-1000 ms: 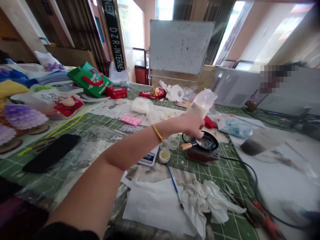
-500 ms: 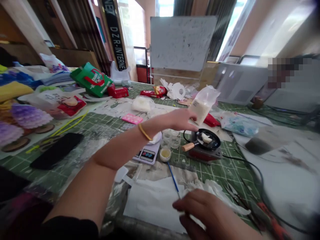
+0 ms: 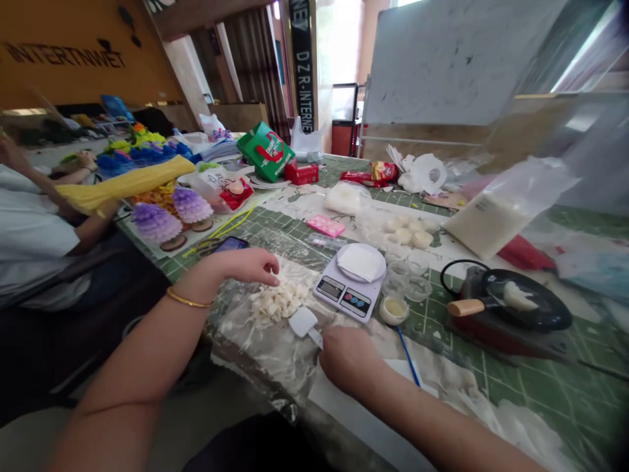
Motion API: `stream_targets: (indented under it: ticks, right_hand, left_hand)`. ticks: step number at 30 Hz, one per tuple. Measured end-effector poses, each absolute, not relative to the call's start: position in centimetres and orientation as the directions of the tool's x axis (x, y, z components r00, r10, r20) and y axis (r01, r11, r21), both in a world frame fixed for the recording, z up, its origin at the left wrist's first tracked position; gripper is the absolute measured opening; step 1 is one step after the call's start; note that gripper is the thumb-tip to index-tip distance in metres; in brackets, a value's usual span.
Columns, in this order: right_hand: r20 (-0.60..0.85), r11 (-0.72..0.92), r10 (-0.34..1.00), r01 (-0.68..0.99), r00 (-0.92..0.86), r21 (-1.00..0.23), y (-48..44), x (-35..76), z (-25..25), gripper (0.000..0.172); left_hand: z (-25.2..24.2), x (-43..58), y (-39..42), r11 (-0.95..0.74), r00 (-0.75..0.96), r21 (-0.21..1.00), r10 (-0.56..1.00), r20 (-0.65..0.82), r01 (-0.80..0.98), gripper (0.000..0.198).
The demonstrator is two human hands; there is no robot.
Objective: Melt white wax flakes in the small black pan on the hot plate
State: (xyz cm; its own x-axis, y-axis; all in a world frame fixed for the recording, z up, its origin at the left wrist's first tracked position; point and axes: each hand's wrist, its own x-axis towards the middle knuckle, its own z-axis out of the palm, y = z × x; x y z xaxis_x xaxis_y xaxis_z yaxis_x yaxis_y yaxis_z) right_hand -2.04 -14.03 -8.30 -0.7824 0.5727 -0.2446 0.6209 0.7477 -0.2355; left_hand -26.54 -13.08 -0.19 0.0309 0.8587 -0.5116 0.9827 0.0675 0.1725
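So, one big desk (image 3: 430, 321) with a green grid cover, one whiteboard (image 3: 442, 72) behind it. One green bag (image 3: 265, 151) at the far side, plus one clear bag (image 3: 491, 223) part full of white stuff. On the right there's one small heater (image 3: 491, 334) with one black pan (image 3: 545, 314) on top. One kitchen scale (image 3: 339, 295) sits mid-desk.

Two hands in play. Left hand (image 3: 250, 265) is at the edge of a pile of white chips (image 3: 278, 301) (way too many to count), fingers loosely bent; can't tell if it's pinching any. Right hand (image 3: 351, 357) is curled tight round the handle of one white spatula (image 3: 303, 322), its blade just beside the chips, near the scale.

Smaller bits: one blue stick (image 3: 407, 357), one pink mould (image 3: 325, 225), at least three clear cups (image 3: 417, 288), one little pot (image 3: 393, 320) of yellowish stuff, and one white chunk (image 3: 519, 298) in the pan.
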Motion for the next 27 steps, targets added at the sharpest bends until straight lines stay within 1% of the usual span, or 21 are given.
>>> stream_targets:
  ticks: [3,6,8,10,12,13,14,15,17,20,22,24,26,27]
  right_hand:
    - [-0.198,0.752,0.575,0.608,-0.794,-0.255,-13.5,-2.6,-8.5,0.017]
    - [-0.204,0.691,0.610,0.640,-0.766,-0.337,-12.5,-2.6,-8.2,0.015]
    - [-0.233,0.593,0.644,0.668,-0.729,-0.450,-11.7,-2.4,-8.0,0.012]
    - [-0.241,0.466,0.669,0.650,-0.703,-0.601,-10.9,-2.1,-7.8,0.012]
    - [-0.233,0.319,0.676,0.563,-0.699,-0.763,-10.0,-1.5,-7.4,0.014]
    - [-0.229,0.245,0.680,0.511,-0.696,-0.824,-9.6,-1.2,-7.2,0.016]
    - [-0.230,0.185,0.693,0.477,-0.683,-0.859,-9.2,-0.8,-7.0,0.018]
    - [-0.236,0.150,0.710,0.469,-0.664,-0.870,-8.9,-0.5,-6.7,0.019]
    - [-0.264,0.142,0.740,0.527,-0.619,-0.838,-8.3,0.2,-6.2,0.019]
    - [-0.373,0.166,0.707,0.653,-0.601,-0.739,-8.0,0.8,-5.9,0.021]
    - [-0.449,0.153,0.681,0.711,-0.579,-0.686,-8.2,0.7,-5.8,0.022]
    - [-0.498,0.121,0.658,0.733,-0.564,-0.670,-8.4,0.3,-5.8,0.021]
    - [-0.517,0.090,0.630,0.716,-0.580,-0.693,-8.5,-0.3,-5.9,0.018]
    - [-0.518,0.075,0.617,0.699,-0.592,-0.711,-8.6,-0.7,-6.1,0.016]
  left_hand:
    - [-1.0,-26.4,-13.7,0.066,0.026,0.158,0.856,-0.517,0.985,0.037]
    - [-1.7,-26.1,-13.3,-0.003,0.110,0.224,0.879,-0.464,0.975,0.032]
    - [-2.3,-25.8,-12.5,-0.054,0.162,0.256,0.893,-0.420,0.965,0.032]
    - [-2.9,-25.3,-11.6,-0.097,0.195,0.254,0.897,-0.397,0.962,0.033]
    - [-3.6,-24.9,-10.7,-0.123,0.213,0.238,0.890,-0.402,0.964,0.033]
    - [-3.9,-24.7,-10.4,-0.130,0.218,0.233,0.886,-0.410,0.964,0.033]
    - [-4.2,-24.5,-10.1,-0.131,0.221,0.232,0.881,-0.419,0.964,0.033]
    - [-4.4,-24.4,-9.8,-0.129,0.220,0.233,0.878,-0.426,0.964,0.034]
    - [-4.8,-24.4,-9.3,-0.125,0.226,0.243,0.866,-0.447,0.962,0.038]
    - [-5.2,-24.6,-8.7,-0.141,0.268,0.270,0.810,-0.521,0.952,0.050]
    - [-5.2,-24.7,-8.6,-0.160,0.294,0.276,0.776,-0.559,0.948,0.058]
    - [-5.1,-24.6,-9.3,-0.176,0.270,0.221,0.804,-0.531,0.959,0.064]
    - [-4.9,-24.2,-10.6,-0.155,0.189,0.110,0.876,-0.443,0.982,0.066]
    - [-4.8,-24.0,-11.5,-0.108,0.122,0.057,0.907,-0.404,0.993,0.066]
